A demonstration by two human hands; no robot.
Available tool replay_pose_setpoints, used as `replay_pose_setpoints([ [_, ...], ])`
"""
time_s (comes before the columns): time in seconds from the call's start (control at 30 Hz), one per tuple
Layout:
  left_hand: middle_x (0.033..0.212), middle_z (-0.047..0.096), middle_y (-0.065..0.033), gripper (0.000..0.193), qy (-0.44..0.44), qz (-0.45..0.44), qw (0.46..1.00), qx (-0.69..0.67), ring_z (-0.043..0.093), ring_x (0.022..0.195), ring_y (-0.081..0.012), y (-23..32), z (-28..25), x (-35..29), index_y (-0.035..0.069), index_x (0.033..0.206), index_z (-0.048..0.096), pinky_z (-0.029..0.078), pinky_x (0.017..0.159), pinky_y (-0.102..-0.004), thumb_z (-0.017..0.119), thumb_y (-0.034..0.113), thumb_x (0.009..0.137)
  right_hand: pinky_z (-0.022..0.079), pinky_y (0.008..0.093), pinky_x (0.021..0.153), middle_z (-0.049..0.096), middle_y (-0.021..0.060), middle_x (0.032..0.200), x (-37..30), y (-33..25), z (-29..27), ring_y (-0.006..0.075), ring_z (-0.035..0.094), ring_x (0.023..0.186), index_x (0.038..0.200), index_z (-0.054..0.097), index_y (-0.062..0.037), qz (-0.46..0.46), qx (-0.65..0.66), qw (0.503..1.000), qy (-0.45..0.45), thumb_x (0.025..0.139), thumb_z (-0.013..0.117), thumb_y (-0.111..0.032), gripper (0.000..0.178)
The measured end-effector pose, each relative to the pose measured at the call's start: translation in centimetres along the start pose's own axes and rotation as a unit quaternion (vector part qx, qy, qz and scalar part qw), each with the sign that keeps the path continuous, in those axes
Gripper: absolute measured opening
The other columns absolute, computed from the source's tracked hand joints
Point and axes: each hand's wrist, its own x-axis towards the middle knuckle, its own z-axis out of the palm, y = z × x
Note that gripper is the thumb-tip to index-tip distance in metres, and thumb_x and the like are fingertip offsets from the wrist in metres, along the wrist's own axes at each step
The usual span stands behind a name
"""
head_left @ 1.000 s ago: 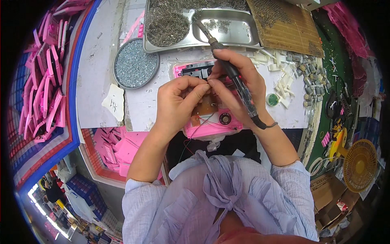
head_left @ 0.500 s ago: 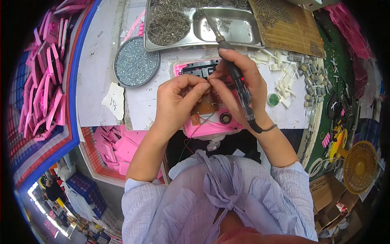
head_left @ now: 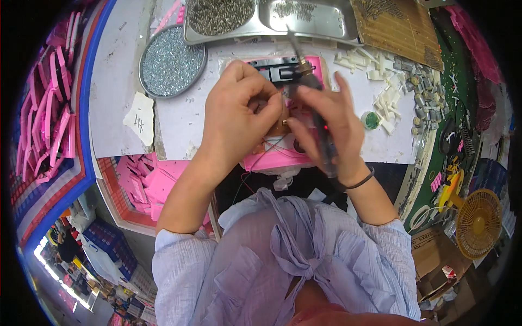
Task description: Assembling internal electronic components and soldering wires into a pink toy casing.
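My left hand point(head_left: 239, 111) is closed in a pinch above a brown circuit board point(head_left: 278, 129); what is between its fingertips is hidden. A dark soldering iron point(head_left: 301, 58) lies across my right hand point(head_left: 343, 122), its metal tip angled up and away and a small red light on its handle. The right thumb points toward the board, and the other fingers are raised and a little blurred. Beneath both hands sits a pink plastic casing point(head_left: 278, 160) with a black part point(head_left: 283, 73) at its far end. Thin wires run from the board over the casing's near edge.
At the back stand a steel tray point(head_left: 272, 33) of small metal pieces and cardboard point(head_left: 397, 33). A round dish point(head_left: 173, 62) of screws is left. White plastic parts point(head_left: 387, 103), grey pieces point(head_left: 429, 108) and a green disc point(head_left: 371, 120) lie right. Pink parts fill a crate point(head_left: 117, 198).
My right hand has drawn back from the left fingertips, and its fingers have opened out around the soldering iron. The left hand remains pinched. The whole view has shifted slightly.
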Motion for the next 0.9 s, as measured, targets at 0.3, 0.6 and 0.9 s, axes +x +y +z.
replay_pose_setpoints([
  [0.3, 0.082, 0.053, -0.0023, 0.005, 0.012, -0.02, 1.0, 0.017, 0.044, 0.061, -0.0069, -0.4, 0.5, 0.3, 0.0, 0.081, 0.07, 0.034, 0.054, -0.0243, 0.074, 0.003, 0.081, 0.049, 0.0374, 0.069, 0.067, 0.0108, 0.079, 0.2, 2.4, -5.3, 0.0235, 0.056, 0.061, 0.107, 0.066, 0.004, -0.056, 0.119, 0.99, 0.048, 0.079, 0.077, -0.001, 0.031],
  [0.6, 0.081, 0.055, -0.003, 0.006, 0.024, 0.029, 0.999, 0.007, 0.047, 0.066, -0.0093, -0.5, 0.4, 0.4, 0.001, 0.08, 0.069, 0.036, 0.057, -0.025, 0.074, 0.003, 0.081, 0.048, 0.0365, 0.065, 0.06, 0.0052, 0.065, 0.6, 1.6, -5.2, 0.0215, 0.051, 0.053, 0.102, 0.066, -0.0012, -0.092, 0.123, 0.987, -0.049, 0.067, 0.072, 0.007, 0.036],
  [0.9, 0.081, 0.053, -0.0024, 0.007, 0.028, 0.029, 0.999, -0.014, 0.044, 0.063, -0.0076, -0.3, 0.4, 0.5, 0.0, 0.079, 0.067, 0.034, 0.055, -0.024, 0.073, 0.002, 0.081, 0.047, 0.0347, 0.064, 0.057, 0.0034, 0.063, 0.5, 2.1, -4.3, 0.0202, 0.05, 0.052, 0.102, 0.067, -0.0021, -0.104, 0.123, 0.986, -0.042, 0.063, 0.071, 0.007, 0.04],
])
